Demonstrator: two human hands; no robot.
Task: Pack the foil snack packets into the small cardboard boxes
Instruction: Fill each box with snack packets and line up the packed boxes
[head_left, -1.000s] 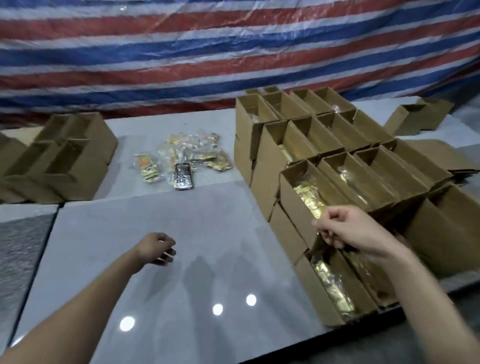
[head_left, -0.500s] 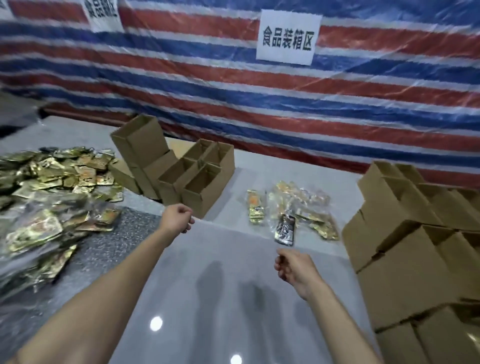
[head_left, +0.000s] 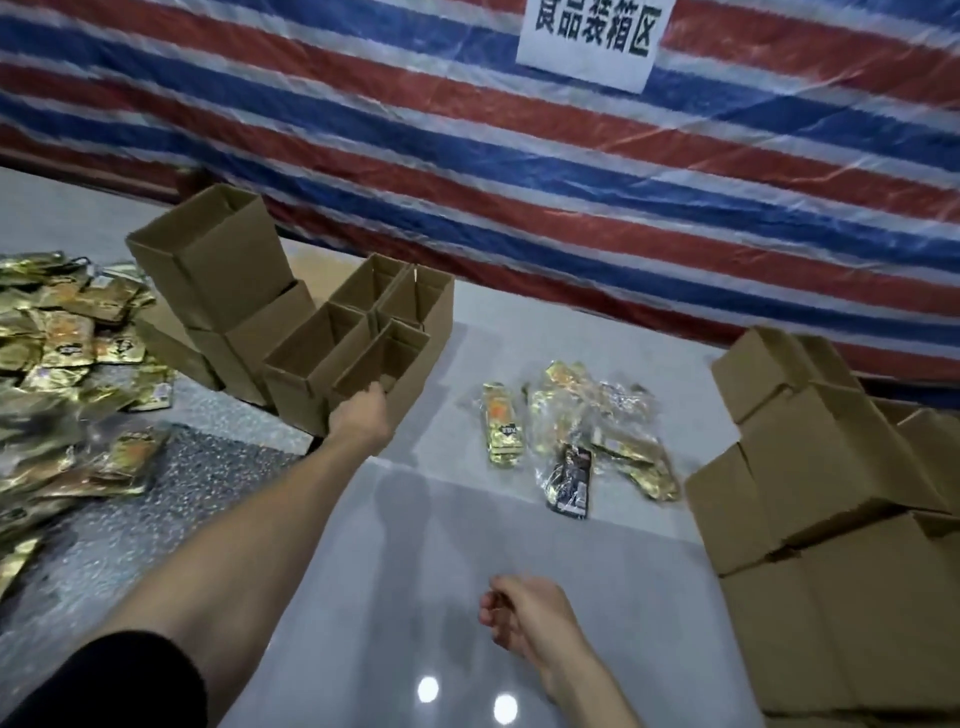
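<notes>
now left hand (head_left: 363, 418) has reached the empty box (head_left: 410, 374) left of the loose packets (head_left: 587, 431), grip unclear; right hand (head_left: 524, 618) loosely curled, empty. likely fetching next box.

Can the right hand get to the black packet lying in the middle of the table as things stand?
Probably yes. The right hand hangs loosely curled and empty, on the near side of the black packet, with only bare table between them, and nothing lies on the packet.

Brown cardboard boxes (head_left: 358, 353), gold foil packets (head_left: 62, 343), one black packet (head_left: 571, 480), a red-white-and-blue striped tarpaulin (head_left: 363, 104), a white sign (head_left: 589, 39).
</notes>
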